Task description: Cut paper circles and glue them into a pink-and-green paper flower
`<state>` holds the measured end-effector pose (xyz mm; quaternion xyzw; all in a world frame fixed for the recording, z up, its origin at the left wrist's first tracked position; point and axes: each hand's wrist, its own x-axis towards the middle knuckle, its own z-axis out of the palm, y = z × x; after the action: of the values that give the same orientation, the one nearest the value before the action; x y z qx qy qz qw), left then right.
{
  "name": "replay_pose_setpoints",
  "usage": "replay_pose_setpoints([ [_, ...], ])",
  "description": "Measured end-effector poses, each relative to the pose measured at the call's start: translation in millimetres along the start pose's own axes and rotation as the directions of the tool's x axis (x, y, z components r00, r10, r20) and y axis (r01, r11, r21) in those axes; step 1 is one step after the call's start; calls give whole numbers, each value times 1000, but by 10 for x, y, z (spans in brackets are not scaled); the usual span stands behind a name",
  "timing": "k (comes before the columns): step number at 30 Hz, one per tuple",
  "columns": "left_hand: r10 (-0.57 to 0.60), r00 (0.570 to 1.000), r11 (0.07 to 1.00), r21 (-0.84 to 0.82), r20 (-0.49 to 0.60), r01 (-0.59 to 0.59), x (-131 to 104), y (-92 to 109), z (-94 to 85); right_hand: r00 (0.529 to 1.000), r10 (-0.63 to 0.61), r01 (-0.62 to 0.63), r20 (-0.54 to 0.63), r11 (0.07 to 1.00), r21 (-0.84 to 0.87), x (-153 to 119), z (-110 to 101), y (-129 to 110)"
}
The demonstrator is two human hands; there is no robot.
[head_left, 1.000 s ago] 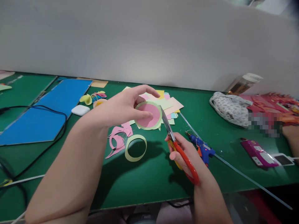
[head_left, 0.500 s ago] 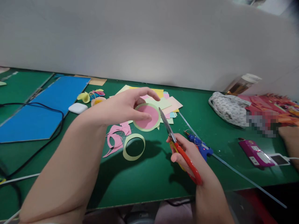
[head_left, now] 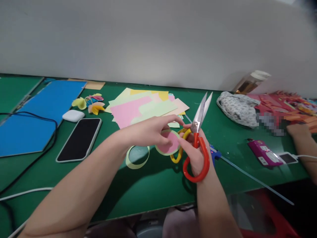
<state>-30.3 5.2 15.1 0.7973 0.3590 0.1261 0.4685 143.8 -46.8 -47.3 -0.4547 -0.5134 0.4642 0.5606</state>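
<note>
One pink-and-green disc (head_left: pixel 174 142), held above the green table (head_left: pixel 148 190) | left hand (head_left: pixel 159 129) pinches it, thumb on the pink face | right hand (head_left: pixel 197 158) holds scissors (head_left: pixel 195 127), its thumb at the disc's rim | change: blades, earlier beside the rim, now point up and away | cutting seems paused

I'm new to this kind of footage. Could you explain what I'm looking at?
There is no machine here: the picture comes from a camera worn on a person's head, looking forward and down. Their bare left hand holds a pink and pale green paper disc; the right hand holds scissors with red and yellow handles, their blades parted and pointing away. On the green table lie a pile of coloured paper, a pale green ring, a phone and a blue board. Another person's arm shows at the far right.
</note>
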Motion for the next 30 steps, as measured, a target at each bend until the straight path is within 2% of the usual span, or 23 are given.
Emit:
replay_pose_setpoints([
  [3,3,1000,1000,-16,5,-3,57,-18,68,1000,-1,2,6,998,-59,2,5,-2],
  [5,-4,1000,999,-32,-21,4,68,-23,77,999,-16,11,-42,994,-112,-5,12,-7],
  [9,5,979,997,-73,-202,-20,99,-29,96,982,-38,10,-187,989,-150,-5,36,-4],
  [13,9,933,993,-109,-359,-51,135,-38,127,973,-19,5,-230,998,-61,25,46,23],
  [16,-18,881,979,-188,-472,-80,116,-25,96,982,-1,7,-191,1000,27,31,44,48],
  [19,-55,799,957,-260,-599,-130,69,22,36,997,-17,22,-70,997,68,3,53,78],
  [23,-95,706,953,-268,-702,-139,28,94,6,997,-38,40,68,999,-32,-46,80,114],
  [25,-92,697,955,-261,-711,-141,22,108,16,994,-31,42,105,993,-108,-60,86,121],
  [30,-55,715,961,-230,-697,-151,18,93,50,990,-8,42,144,972,-231,-76,77,116],
])
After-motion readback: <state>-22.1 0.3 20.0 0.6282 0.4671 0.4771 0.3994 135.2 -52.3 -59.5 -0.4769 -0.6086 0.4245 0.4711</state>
